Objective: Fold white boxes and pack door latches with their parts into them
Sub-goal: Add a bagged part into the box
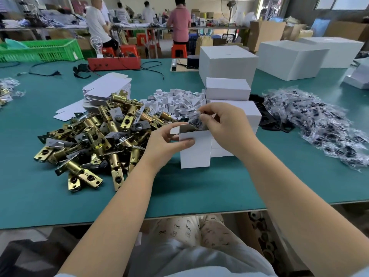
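Note:
A small white box (196, 151) stands upright on the green table (179, 188), its top open. My left hand (165, 142) grips its upper left wall, thumb across the front. My right hand (225, 124) pinches a clear bag of small black parts (194, 121) at the box's mouth. To the left lies a heap of brass door latches (93, 136). Behind the box is a pile of small white card inserts (175, 100), and flat unfolded boxes (107, 88) are stacked beyond the latches.
Closed white boxes (228, 88) are stacked right behind my hands, bigger white cartons (289, 58) further back. A spread of bagged black parts (319, 122) and black plates (267, 116) fills the right. A red box (113, 63) and cables lie far back. People work in the background.

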`<state>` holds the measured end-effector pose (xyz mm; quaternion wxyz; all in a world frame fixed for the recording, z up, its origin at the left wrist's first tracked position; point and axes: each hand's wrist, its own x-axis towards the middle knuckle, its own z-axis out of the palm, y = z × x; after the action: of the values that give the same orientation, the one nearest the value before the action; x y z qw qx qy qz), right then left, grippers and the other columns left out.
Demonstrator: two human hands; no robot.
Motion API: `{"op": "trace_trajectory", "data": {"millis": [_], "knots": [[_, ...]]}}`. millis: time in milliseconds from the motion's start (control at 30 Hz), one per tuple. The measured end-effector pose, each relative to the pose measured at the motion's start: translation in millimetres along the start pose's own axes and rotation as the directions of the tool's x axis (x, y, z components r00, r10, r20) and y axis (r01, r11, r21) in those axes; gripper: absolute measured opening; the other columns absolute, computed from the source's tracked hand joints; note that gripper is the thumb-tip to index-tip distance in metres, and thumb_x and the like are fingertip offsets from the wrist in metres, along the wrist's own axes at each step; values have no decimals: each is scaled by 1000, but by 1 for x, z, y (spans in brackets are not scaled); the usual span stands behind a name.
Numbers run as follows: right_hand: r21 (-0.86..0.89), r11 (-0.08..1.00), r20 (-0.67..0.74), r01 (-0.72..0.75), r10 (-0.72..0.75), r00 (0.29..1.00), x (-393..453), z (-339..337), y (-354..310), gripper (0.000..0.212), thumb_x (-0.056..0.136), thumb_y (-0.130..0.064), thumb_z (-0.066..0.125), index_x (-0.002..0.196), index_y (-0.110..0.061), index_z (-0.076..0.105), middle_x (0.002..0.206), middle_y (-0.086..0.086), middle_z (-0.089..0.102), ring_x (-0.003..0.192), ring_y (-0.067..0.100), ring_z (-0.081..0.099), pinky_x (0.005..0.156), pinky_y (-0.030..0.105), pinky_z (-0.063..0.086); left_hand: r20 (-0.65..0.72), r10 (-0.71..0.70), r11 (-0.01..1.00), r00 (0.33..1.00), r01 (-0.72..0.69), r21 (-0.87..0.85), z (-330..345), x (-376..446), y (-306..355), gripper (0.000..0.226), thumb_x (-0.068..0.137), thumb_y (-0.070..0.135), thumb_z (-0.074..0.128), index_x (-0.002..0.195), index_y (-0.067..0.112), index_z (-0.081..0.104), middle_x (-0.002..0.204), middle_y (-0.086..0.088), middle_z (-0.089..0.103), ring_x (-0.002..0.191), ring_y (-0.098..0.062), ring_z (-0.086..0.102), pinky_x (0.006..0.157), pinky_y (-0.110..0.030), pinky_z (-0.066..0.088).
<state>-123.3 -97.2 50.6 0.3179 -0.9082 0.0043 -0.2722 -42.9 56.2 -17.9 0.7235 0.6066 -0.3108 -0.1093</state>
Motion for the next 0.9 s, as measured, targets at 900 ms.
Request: {"op": "trace_trajectory", "data": {"millis": [900], "knots": [[-506, 833, 288, 224, -81, 954, -10, -12, 3, 58, 91, -58, 33, 95, -21, 77, 128, -2, 50, 116, 22, 31, 98, 33, 24, 16, -41, 995, 999, 39, 93, 0, -2, -1, 48, 66, 35, 82, 112, 39, 69, 108, 0, 74, 104, -23, 68, 85, -28, 55]]}}
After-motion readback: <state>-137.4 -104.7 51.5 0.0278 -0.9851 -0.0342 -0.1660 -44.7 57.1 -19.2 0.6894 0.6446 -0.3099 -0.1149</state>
